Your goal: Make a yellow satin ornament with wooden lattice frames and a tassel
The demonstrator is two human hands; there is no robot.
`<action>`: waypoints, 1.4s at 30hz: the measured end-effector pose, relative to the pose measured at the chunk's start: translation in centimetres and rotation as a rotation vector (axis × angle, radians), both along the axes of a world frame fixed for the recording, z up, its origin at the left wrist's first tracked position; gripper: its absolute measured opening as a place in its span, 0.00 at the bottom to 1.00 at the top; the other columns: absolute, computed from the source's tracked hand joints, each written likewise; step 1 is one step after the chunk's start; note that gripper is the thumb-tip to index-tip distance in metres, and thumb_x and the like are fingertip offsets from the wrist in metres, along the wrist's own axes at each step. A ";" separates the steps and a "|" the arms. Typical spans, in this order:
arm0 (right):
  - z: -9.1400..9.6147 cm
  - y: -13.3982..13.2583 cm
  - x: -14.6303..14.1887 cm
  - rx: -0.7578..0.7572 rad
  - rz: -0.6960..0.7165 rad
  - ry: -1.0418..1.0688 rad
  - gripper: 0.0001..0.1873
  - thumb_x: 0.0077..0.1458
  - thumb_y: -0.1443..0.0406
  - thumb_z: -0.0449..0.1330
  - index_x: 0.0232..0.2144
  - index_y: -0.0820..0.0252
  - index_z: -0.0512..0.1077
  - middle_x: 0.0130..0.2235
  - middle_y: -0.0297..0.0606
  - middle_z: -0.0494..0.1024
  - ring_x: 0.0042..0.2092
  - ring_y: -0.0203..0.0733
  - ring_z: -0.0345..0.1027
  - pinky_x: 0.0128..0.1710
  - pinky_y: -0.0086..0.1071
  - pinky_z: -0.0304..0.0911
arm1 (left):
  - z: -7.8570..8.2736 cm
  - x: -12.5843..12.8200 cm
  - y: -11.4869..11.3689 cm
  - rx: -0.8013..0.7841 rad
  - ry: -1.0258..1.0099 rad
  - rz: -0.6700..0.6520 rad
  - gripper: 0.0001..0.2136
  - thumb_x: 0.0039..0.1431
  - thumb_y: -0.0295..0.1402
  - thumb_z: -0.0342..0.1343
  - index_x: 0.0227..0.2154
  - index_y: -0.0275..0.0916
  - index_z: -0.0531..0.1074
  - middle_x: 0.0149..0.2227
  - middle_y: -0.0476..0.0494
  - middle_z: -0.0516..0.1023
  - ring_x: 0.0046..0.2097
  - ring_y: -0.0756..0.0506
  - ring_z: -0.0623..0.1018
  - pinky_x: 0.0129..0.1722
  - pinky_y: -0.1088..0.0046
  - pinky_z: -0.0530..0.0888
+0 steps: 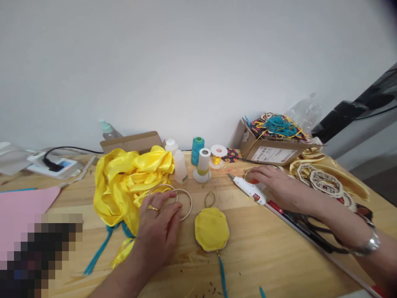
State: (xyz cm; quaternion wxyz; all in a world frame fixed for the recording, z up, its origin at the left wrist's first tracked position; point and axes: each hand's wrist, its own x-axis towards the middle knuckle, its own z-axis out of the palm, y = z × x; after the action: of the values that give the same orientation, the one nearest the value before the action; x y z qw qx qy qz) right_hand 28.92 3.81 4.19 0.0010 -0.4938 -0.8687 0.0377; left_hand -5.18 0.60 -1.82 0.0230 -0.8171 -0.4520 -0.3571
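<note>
My left hand (161, 225) rests palm down with loosely bent fingers over two thin pale hoops (191, 203), partly covering them. My right hand (276, 186) reaches left with its fingers apart, just behind a white hot glue gun (248, 188). Beneath those fingers shows part of a pale ring with something red, mostly hidden. Between my hands lies a yellow fabric-covered pendant (212, 229), with a cord loop (210, 199) at its top and a teal tassel (222, 273) below. Bunched yellow satin (130, 182) lies beside my left hand.
Behind are a teal thread cone (197, 151), a white spool (203, 165), a ribbon reel (218, 155) and a plastic bottle (180, 165). A filled cardboard box (273, 153) stands right. Carved wooden pieces (325, 182) lie nearby; a power strip (56, 164) sits left.
</note>
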 end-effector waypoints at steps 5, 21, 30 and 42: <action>0.7 -2.1 -4.2 0.028 -0.030 0.156 0.19 0.54 0.75 0.49 0.47 0.61 0.68 0.48 0.45 0.71 0.49 0.45 0.64 0.48 0.39 0.62 | 0.0 0.1 -0.3 -0.003 -0.018 0.016 0.10 0.54 0.22 0.52 0.37 0.42 0.69 0.47 0.40 0.69 0.49 0.39 0.67 0.48 0.52 0.67; 0.0 0.2 -11.0 0.148 -0.323 0.390 0.08 0.53 0.70 0.55 0.36 0.64 0.72 0.38 0.44 0.74 0.42 0.46 0.66 0.42 0.37 0.61 | 0.6 0.4 -0.7 0.042 -0.068 -0.021 0.06 0.57 0.22 0.51 0.33 0.40 0.66 0.47 0.38 0.65 0.50 0.39 0.65 0.47 0.55 0.66; 0.7 10.3 -8.7 -0.017 -0.158 0.380 0.36 0.46 0.74 0.61 0.59 0.64 0.60 0.52 0.49 0.70 0.52 0.46 0.64 0.50 0.35 0.61 | 0.3 0.2 -0.8 0.045 -0.067 -0.025 0.08 0.57 0.22 0.51 0.37 0.39 0.67 0.48 0.38 0.65 0.50 0.40 0.66 0.48 0.56 0.66; -0.3 13.6 -10.4 -0.073 -0.186 0.442 0.27 0.50 0.73 0.61 0.54 0.66 0.65 0.52 0.53 0.71 0.49 0.45 0.69 0.48 0.34 0.64 | 0.0 0.3 -0.8 0.003 -0.033 -0.014 0.09 0.56 0.22 0.51 0.38 0.40 0.67 0.49 0.38 0.66 0.52 0.39 0.65 0.49 0.53 0.66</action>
State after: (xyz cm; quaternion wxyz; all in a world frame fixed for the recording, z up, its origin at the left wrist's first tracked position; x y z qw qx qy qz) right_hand 18.56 17.42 3.85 0.1767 -0.5512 -0.7962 0.1761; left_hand -4.92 -0.21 -1.83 0.0144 -0.8143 -0.4458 -0.3715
